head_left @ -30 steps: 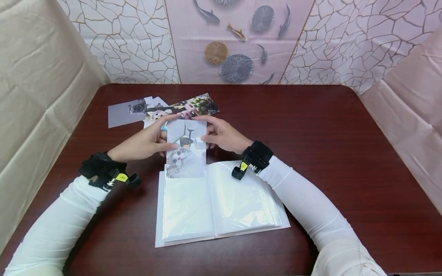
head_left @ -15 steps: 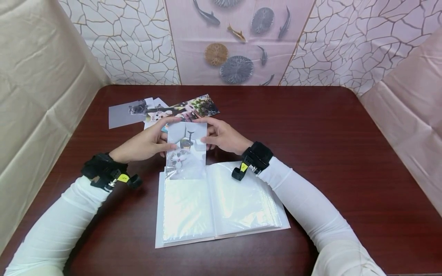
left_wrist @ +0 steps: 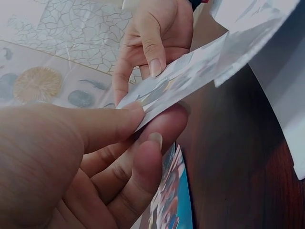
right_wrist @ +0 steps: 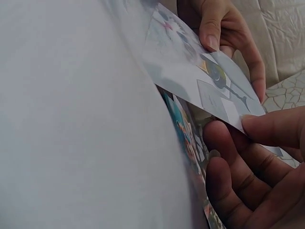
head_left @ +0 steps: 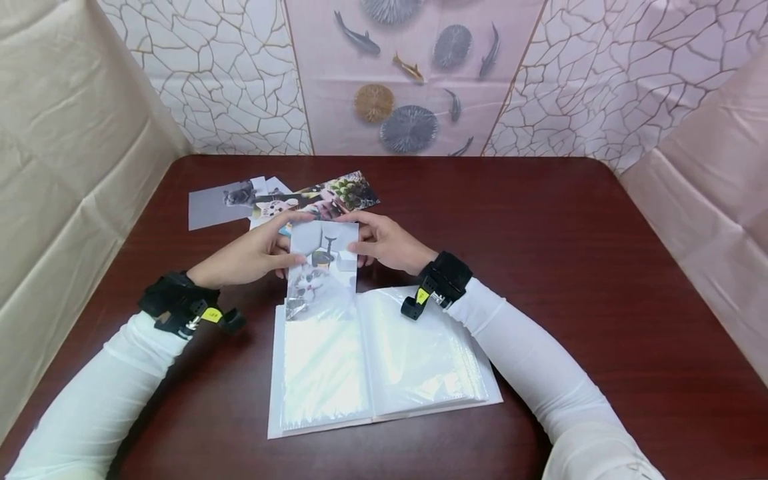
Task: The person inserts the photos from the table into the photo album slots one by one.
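Note:
Both hands pinch a photo (head_left: pixel 324 253) of a white cat, one at each side edge, thumbs on its face. The left hand (head_left: pixel 249 253) has the left edge and the right hand (head_left: pixel 390 243) the right edge. The photo's lower end sits inside the clear top-opening pocket on the left page of an open photo album (head_left: pixel 327 373). In the left wrist view, the plastic sleeve (left_wrist: pixel 248 40) wraps the far end of the photo. Fingers of both hands are bent behind the photo, seen in the right wrist view under the photo (right_wrist: pixel 190 71).
Beyond the hands lies a loose pile of photos, among them a grey cat photo (head_left: pixel 219 203) and a plant photo (head_left: pixel 354 190). The album's right page (head_left: pixel 420 353) has clear pockets too. A dark red wooden table (head_left: pixel 570 267) runs up to patterned cloth walls.
The photo has slid a little further down into the left page's pocket, with both hands moving along with it. The whole head view has shifted slightly downward.

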Motion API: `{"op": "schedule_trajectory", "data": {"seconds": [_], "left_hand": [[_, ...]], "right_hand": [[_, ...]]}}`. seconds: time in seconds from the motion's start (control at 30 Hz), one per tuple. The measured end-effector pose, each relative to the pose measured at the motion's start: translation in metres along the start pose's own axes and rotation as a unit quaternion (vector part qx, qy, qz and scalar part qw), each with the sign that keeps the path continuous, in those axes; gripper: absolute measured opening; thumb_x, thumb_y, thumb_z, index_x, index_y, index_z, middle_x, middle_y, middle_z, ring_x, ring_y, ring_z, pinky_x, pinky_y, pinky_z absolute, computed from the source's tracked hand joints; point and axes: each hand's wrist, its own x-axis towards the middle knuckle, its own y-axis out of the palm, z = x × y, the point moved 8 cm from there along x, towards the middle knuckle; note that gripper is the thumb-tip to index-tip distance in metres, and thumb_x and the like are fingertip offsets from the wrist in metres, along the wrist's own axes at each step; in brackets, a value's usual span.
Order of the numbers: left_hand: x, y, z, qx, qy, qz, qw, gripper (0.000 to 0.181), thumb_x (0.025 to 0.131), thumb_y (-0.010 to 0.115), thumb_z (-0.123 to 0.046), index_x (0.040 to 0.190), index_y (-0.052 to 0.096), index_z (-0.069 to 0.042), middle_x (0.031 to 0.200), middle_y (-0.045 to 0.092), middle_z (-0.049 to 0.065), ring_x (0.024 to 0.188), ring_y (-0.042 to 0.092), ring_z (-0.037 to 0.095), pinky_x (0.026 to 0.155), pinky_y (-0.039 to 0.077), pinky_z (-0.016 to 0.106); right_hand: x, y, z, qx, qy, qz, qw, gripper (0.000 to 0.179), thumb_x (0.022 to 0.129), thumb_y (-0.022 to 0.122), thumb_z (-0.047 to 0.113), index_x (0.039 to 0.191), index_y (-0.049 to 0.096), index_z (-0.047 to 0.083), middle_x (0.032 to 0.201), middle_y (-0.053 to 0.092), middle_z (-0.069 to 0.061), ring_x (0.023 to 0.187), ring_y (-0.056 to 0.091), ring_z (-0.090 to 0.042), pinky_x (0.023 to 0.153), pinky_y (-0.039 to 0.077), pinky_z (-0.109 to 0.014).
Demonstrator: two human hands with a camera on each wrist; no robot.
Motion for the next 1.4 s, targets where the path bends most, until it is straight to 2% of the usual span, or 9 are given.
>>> {"op": "schedule_trajectory", "data": {"seconds": [0.13, 0.33, 0.63, 0.87, 1.0, 1.23, 1.4], "left_hand": [[-0.0004, -0.0008, 0.0001, 0.003, -0.003, -0.004, 1.0, 0.074, 0.098, 0.069, -0.021, 0.158, 0.025, -0.023, 0.083, 0.069, 0.01, 0.072, 0.065, 0.035, 0.067, 0.054, 0.039], [0.0001, 0.0014, 0.0022, -0.003, -0.007, -0.001, 1.0, 0.074, 0.098, 0.069, -0.021, 0.158, 0.025, -0.022, 0.079, 0.066, 0.01, 0.072, 0.064, 0.033, 0.069, 0.054, 0.036], [-0.0023, 0.0045, 0.0023, -0.007, -0.009, 0.005, 0.9999, 0.071, 0.099, 0.067, -0.022, 0.157, 0.026, -0.021, 0.075, 0.06, 0.01, 0.071, 0.061, 0.034, 0.068, 0.052, 0.037], [-0.0009, 0.0051, 0.0031, -0.013, -0.01, 0.007, 0.9998, 0.068, 0.1, 0.065, -0.02, 0.157, 0.027, -0.019, 0.077, 0.063, 0.01, 0.076, 0.066, 0.032, 0.071, 0.055, 0.037], [-0.0003, 0.0046, 0.0023, -0.01, -0.015, 0.007, 0.9998, 0.068, 0.1, 0.066, -0.02, 0.156, 0.028, -0.019, 0.078, 0.065, 0.01, 0.076, 0.066, 0.031, 0.071, 0.056, 0.038], [-0.0001, 0.0035, 0.0022, -0.014, -0.019, 0.007, 0.9997, 0.068, 0.099, 0.067, -0.018, 0.156, 0.029, -0.018, 0.084, 0.07, 0.01, 0.077, 0.067, 0.036, 0.072, 0.058, 0.035], [0.0009, 0.0035, 0.0025, -0.013, -0.018, 0.008, 0.9997, 0.067, 0.099, 0.067, -0.018, 0.155, 0.03, -0.018, 0.08, 0.069, 0.011, 0.075, 0.067, 0.035, 0.072, 0.058, 0.035]], "right_hand": [[-0.001, -0.0001, 0.0011, -0.004, -0.001, -0.003, 1.0, 0.052, 0.101, 0.06, 0.004, 0.15, 0.046, 0.014, 0.079, 0.058, -0.015, 0.083, 0.065, -0.04, 0.077, 0.057, -0.046], [-0.0014, 0.0016, -0.0011, -0.002, 0.006, -0.003, 1.0, 0.052, 0.101, 0.06, 0.005, 0.15, 0.046, 0.014, 0.076, 0.057, -0.014, 0.084, 0.065, -0.042, 0.078, 0.056, -0.048], [-0.0021, 0.0034, -0.003, 0.0, 0.021, 0.0, 0.9998, 0.049, 0.101, 0.059, 0.005, 0.148, 0.048, 0.012, 0.077, 0.063, -0.008, 0.083, 0.065, -0.043, 0.074, 0.056, -0.045], [-0.0031, 0.0025, -0.0018, -0.009, 0.017, -0.001, 0.9998, 0.049, 0.101, 0.06, 0.004, 0.147, 0.05, 0.012, 0.073, 0.06, -0.01, 0.079, 0.067, -0.036, 0.073, 0.057, -0.041], [-0.0026, 0.0024, -0.0011, -0.006, 0.017, -0.001, 0.9998, 0.048, 0.1, 0.061, 0.004, 0.147, 0.051, 0.012, 0.076, 0.064, -0.008, 0.075, 0.068, -0.032, 0.072, 0.057, -0.042], [-0.0016, 0.0026, -0.0007, -0.007, 0.018, 0.001, 0.9998, 0.047, 0.1, 0.061, 0.004, 0.146, 0.051, 0.011, 0.076, 0.065, -0.007, 0.078, 0.068, -0.037, 0.072, 0.057, -0.042], [-0.0019, 0.0014, -0.0006, -0.016, 0.021, 0.001, 0.9997, 0.046, 0.1, 0.061, 0.004, 0.145, 0.052, 0.012, 0.074, 0.064, -0.009, 0.077, 0.068, -0.037, 0.072, 0.058, -0.041]]}}
